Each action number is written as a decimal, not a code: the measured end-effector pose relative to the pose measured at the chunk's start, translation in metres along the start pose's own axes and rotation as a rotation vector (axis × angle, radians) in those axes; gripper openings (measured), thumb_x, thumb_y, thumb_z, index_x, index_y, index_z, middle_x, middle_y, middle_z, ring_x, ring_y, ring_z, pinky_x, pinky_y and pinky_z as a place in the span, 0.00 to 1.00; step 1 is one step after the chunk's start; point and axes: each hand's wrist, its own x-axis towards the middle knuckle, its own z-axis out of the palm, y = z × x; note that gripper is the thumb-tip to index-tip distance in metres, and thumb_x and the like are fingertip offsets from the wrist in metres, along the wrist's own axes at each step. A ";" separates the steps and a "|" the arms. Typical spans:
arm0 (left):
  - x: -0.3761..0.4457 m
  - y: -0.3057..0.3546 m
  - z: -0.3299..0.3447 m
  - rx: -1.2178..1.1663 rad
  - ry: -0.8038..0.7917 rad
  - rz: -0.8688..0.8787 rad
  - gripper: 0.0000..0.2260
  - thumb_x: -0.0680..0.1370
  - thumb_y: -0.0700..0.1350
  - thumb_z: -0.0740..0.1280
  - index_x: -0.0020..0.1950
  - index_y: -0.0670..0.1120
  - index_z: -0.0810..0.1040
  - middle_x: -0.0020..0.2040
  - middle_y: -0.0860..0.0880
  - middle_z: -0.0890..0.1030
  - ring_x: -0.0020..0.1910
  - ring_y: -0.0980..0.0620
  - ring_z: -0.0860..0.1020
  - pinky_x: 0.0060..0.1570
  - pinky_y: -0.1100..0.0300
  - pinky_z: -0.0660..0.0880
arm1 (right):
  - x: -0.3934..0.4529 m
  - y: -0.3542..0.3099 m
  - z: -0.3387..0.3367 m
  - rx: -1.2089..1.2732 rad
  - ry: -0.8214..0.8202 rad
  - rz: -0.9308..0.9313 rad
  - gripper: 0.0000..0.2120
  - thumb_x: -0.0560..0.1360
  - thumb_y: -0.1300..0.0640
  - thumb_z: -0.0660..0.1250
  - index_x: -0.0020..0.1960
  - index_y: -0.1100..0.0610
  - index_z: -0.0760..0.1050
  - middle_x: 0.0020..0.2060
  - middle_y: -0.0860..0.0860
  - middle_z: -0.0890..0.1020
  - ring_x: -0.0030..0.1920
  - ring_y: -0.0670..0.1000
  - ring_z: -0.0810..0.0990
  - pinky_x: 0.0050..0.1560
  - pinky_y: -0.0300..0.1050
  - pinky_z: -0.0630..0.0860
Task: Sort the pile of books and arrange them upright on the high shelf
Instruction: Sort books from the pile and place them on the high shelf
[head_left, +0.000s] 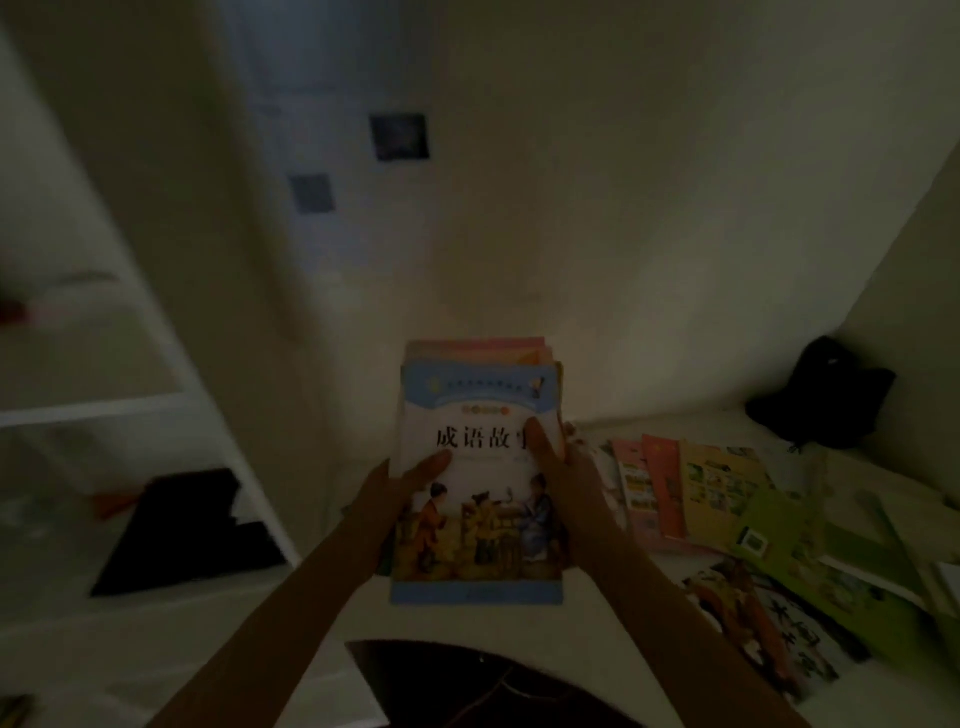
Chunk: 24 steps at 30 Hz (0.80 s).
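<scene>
A stack of books (480, 415) is held up in front of me by both hands. Its front cover is white and blue with black Chinese characters and a painting of seated figures; pink and orange covers peek out behind its top edge. My left hand (402, 483) grips the stack's left edge with the thumb lying across the cover. My right hand (558, 462) grips the right edge, thumb on the cover near the title. More books (701, 493) lie fanned flat on the white surface to the right.
A white shelf unit (104, 410) stands at the left, with a dark flat object (182, 535) on a lower level. A black bag (826, 395) sits in the far right corner. Green booklets (810, 556) and a picture book (753, 623) lie at the right. The scene is dim.
</scene>
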 end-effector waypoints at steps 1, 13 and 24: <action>-0.019 0.015 -0.013 0.029 0.010 0.059 0.16 0.69 0.50 0.73 0.51 0.42 0.78 0.52 0.37 0.81 0.50 0.36 0.79 0.49 0.36 0.76 | -0.009 -0.011 0.017 0.001 -0.020 -0.018 0.22 0.69 0.38 0.64 0.46 0.58 0.73 0.29 0.52 0.75 0.26 0.49 0.73 0.29 0.43 0.73; -0.195 0.175 -0.106 -0.012 0.130 0.547 0.07 0.72 0.46 0.68 0.49 0.47 0.79 0.39 0.47 0.85 0.37 0.49 0.84 0.31 0.56 0.80 | -0.104 -0.176 0.182 -0.032 -0.214 -0.423 0.22 0.72 0.40 0.64 0.42 0.61 0.71 0.28 0.53 0.75 0.28 0.49 0.72 0.27 0.39 0.72; -0.227 0.342 -0.098 0.053 0.120 0.950 0.17 0.75 0.48 0.67 0.62 0.47 0.76 0.53 0.45 0.83 0.51 0.46 0.82 0.48 0.49 0.80 | -0.096 -0.368 0.238 0.025 -0.354 -0.780 0.23 0.73 0.39 0.64 0.31 0.57 0.70 0.19 0.46 0.72 0.20 0.44 0.68 0.23 0.32 0.66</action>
